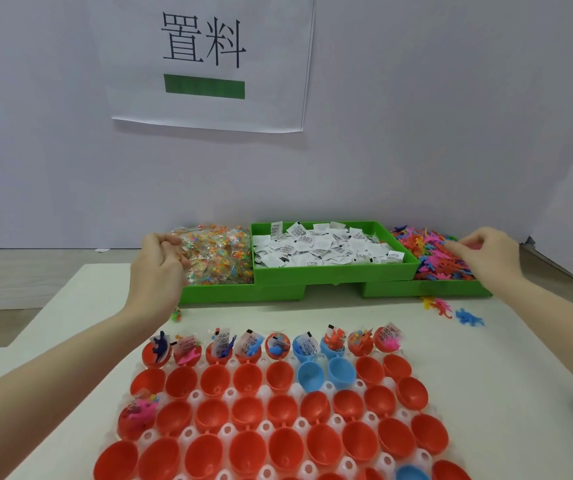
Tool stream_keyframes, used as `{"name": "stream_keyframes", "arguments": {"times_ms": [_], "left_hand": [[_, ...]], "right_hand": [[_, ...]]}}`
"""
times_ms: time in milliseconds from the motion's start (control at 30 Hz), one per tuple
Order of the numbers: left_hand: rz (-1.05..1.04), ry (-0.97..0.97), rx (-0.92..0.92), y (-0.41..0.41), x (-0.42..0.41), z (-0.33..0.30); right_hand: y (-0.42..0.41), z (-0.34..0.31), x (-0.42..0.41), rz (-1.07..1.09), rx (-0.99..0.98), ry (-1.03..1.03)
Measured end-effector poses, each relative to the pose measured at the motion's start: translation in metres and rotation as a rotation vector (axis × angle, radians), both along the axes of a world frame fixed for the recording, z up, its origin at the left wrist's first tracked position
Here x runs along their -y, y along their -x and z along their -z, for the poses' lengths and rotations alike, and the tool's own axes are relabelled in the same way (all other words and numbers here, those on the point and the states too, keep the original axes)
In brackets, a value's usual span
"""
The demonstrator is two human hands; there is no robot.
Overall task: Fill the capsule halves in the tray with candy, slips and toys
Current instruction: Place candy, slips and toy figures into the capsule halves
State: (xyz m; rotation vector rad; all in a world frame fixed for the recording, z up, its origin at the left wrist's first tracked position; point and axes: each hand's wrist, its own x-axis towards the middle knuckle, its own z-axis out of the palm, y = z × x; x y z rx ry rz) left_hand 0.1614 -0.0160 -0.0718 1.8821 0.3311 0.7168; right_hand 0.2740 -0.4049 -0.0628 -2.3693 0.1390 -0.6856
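Across the bench, laid out for reach: supply up at the back, work near the body. Largest in front, a clear tray seating rows of red and blue capsule halves, cups up so things drop straight in. Far row of capsules already loaded, slips and toys poking out; one more filled cup at the left edge two rows nearer; all other cups visibly bare.

Behind the tray, three green bins side by side, one kind each, probably so both hands can draw at once. Middle bin raised over its neighbours and heaped with white slips. Left bin full of wrapped candy; right bin piled with bright rubbery toys. A few stray toys spilled just before the right bin, and a small bright piece by the left one.

Left hand over the candy, fingers curled loosely at the wrappers; whether any is pinched, impossible to tell. Right hand on the toy heap, fingertips dug in among them; an actual hold likewise unclear. Judged step: gathering stock for the next row.
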Motion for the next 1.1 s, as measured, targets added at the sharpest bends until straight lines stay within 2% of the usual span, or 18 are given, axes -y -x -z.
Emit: {"name": "stream_keyframes", "arguments": {"times_ms": [167, 233, 333, 433, 533, 633, 767, 833, 933, 1000, 1100], "left_hand": [[-0.005, 0.038, 0.025, 0.009, 0.000, -0.004], [0.002, 0.040, 0.034, 0.014, 0.003, -0.007], [0.059, 0.069, 0.061, 0.026, 0.012, -0.010], [0.128, 0.107, 0.080, 0.043, 0.021, -0.012], [0.183, 0.098, 0.099, 0.060, 0.025, -0.011], [0.208, 0.113, 0.115, 0.072, 0.023, -0.014], [0.202, 0.135, 0.098, 0.078, 0.020, -0.014], [0.201, 0.145, 0.074, 0.080, 0.021, -0.013], [0.229, 0.188, 0.036, 0.083, 0.023, -0.012], [0.278, 0.242, 0.002, 0.084, 0.025, -0.013], [0.403, 0.429, -0.110, 0.084, 0.035, -0.021]], "right_hand": [[0.001, -0.019, -0.026, -0.159, -0.022, -0.136], [0.002, -0.029, -0.047, -0.273, -0.071, -0.037], [0.004, -0.038, -0.080, -0.417, -0.165, 0.227], [0.001, -0.038, -0.102, -0.439, -0.377, 0.434], [-0.001, -0.034, -0.112, -0.374, -0.537, 0.463], [-0.001, -0.032, -0.113, -0.383, -0.498, 0.443], [0.006, -0.032, -0.109, -0.353, -0.313, 0.465], [0.005, -0.034, -0.105, -0.313, -0.221, 0.340], [0.010, -0.044, -0.105, -0.354, -0.147, -0.084], [0.025, -0.053, -0.111, -0.428, -0.180, -0.318], [0.065, -0.067, -0.128, -0.632, -0.301, -0.444]]}}
